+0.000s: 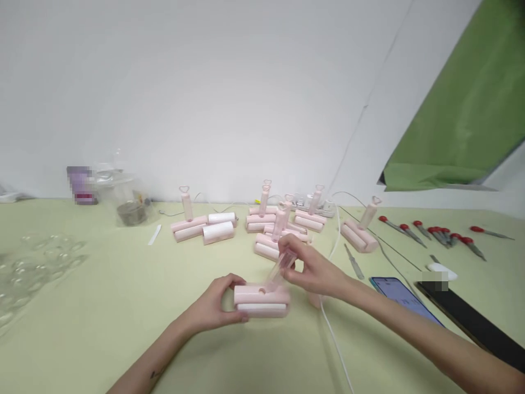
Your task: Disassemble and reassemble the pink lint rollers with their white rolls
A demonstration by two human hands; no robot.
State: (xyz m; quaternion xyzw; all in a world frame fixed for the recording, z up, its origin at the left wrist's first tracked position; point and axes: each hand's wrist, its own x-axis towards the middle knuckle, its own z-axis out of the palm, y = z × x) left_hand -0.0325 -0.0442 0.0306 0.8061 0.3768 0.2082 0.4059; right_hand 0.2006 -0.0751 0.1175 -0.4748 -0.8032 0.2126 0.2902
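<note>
My left hand (216, 305) grips the left end of a pink lint roller body (261, 300) lying on the pale green table (123, 306). A white roll shows along its front edge. My right hand (312, 268) pinches a pink handle (283, 267), tilted, with its lower end at a hole in the top of the roller body. Both hands are closed on these parts. Behind them stand several assembled pink rollers (268, 221) with heart-topped handles, and loose white rolls (219, 231).
A white cable (333, 334) runs down the table past my right wrist. A phone (404, 298) and a dark flat slab (476, 323) lie at the right, red-handled screwdrivers (435, 234) beyond them. Clear plastic trays (28, 268) and a glass jar (127, 202) sit at the left.
</note>
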